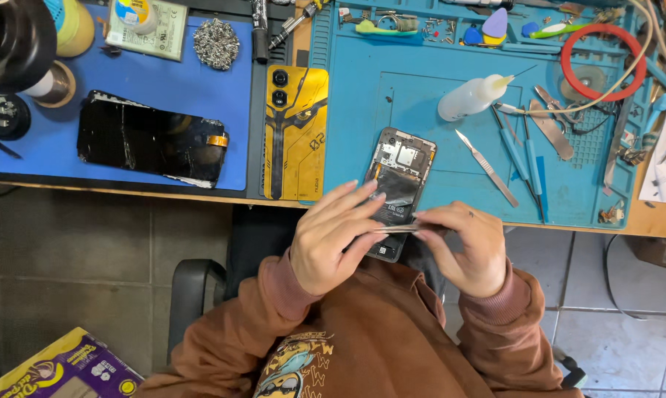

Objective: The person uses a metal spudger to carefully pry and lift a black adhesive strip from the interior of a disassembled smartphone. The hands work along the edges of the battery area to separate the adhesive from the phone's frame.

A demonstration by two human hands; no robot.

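Opened phone (398, 193), back cover off and circuit board and dark battery area exposed, held over the near edge of the teal work mat (421, 110), lower end hanging past the counter (112, 188) edge above the lap. Left hand (331, 239) curled around the phone's left side, fingers laid across its lower half, gripping it. Right hand (468, 249) pinched on a thin silvery flat tool (393, 229), the blade lying crosswise over the phone's lower part and touching it.

Just left of the phone, flat on the counter: yellow and black back cover (296, 133) with two camera rings at its far end. Further left of the phone, on a blue mat (200, 88): cracked black display panel (150, 144) with an orange flex strip at its right end. Beyond that, a heap of small metal bits (216, 43).

Right of the phone, on the teal mat: scalpel-like blade (486, 166) lying slantwise, then blue-handled picks (523, 151) and metal tweezers (552, 127). Up and right of the phone: white squeeze bottle (474, 96) on its side, nozzle pointing right. Far right of the phone: red ring (603, 62) near the mat's far corner.

Below the phone: brown sweatshirt sleeves (274, 295). Low and far left of the phone, on the floor: purple and yellow box (64, 368).
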